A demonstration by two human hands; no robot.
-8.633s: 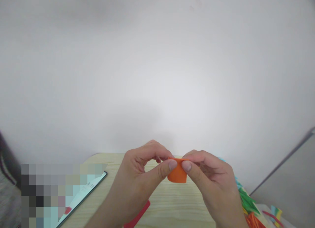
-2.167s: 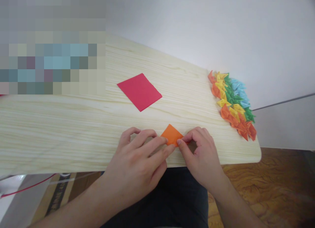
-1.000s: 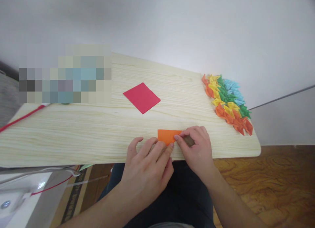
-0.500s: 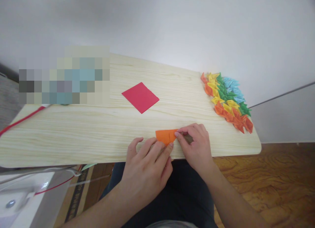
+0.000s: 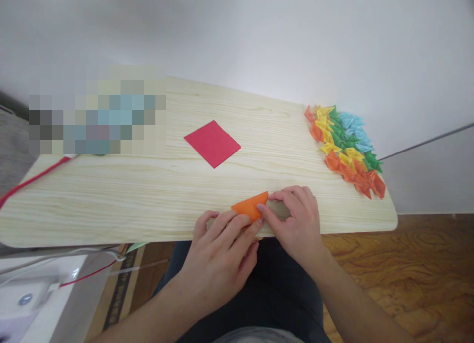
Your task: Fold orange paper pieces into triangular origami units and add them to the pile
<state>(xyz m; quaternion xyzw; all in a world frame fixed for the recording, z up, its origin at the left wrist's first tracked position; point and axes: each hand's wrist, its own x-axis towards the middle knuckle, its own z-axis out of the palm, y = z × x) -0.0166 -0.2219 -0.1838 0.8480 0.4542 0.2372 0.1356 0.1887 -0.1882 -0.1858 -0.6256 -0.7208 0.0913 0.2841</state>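
A piece of folded orange origami paper (image 5: 249, 206) lies tilted near the table's front edge, with its right corner raised toward the back. My left hand (image 5: 224, 247) holds down its lower side, and the fingers cover that part. On the right end, the thumb of my right hand (image 5: 296, 217) presses the paper's face, while the index fingertip is beside the corner. Farther back, a stack or sheet of red square paper (image 5: 213, 144) lies with a corner toward me.
Several folded paper pieces in orange, yellow, green and blue (image 5: 346, 145) cluster at the table's right end, by the wall (image 5: 259, 42). A blurred-out area covers the back left, with a red cable (image 5: 35, 180) beside it. Below left are wires and a cardboard box (image 5: 124, 288).
The orange paper has turned, its right end swinging away from me. My right thumb has shifted slightly left and down over its face. The left hand has barely moved.
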